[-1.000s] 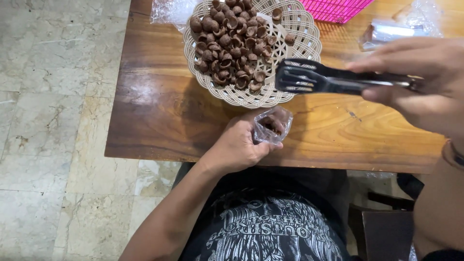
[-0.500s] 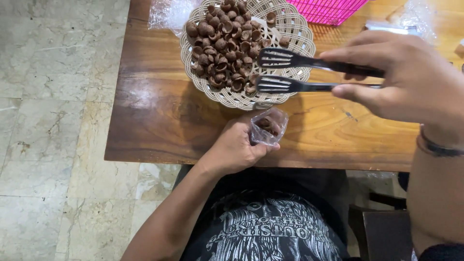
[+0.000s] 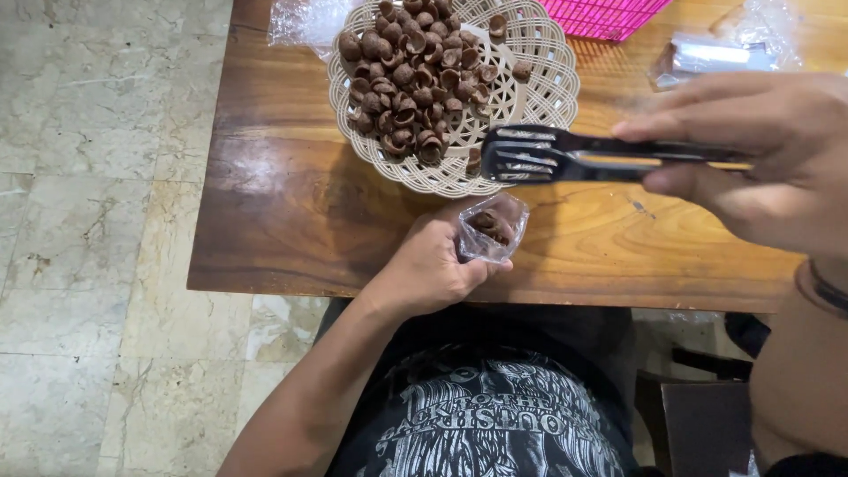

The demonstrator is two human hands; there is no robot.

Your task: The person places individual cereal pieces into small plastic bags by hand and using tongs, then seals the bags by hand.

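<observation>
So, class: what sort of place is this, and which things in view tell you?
Probably a home or small workshop where snacks get packed by hand. A wooden table stands on a marble-tiled floor, bearing a woven basket of brown snacks; the left hand holds a small clear bag, the right hand black tongs.

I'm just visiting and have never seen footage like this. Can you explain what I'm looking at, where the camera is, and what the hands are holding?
There is no machine here: a person wears a camera on the head, looking down at both bare hands. The left hand holds a small clear bag with a few brown pieces inside, at the edge of a wooden table. The right hand grips black tongs, their tips over the rim of a cream woven basket piled with brown snack pieces. Farther back lie a pink basket and clear plastic wrapping.
</observation>
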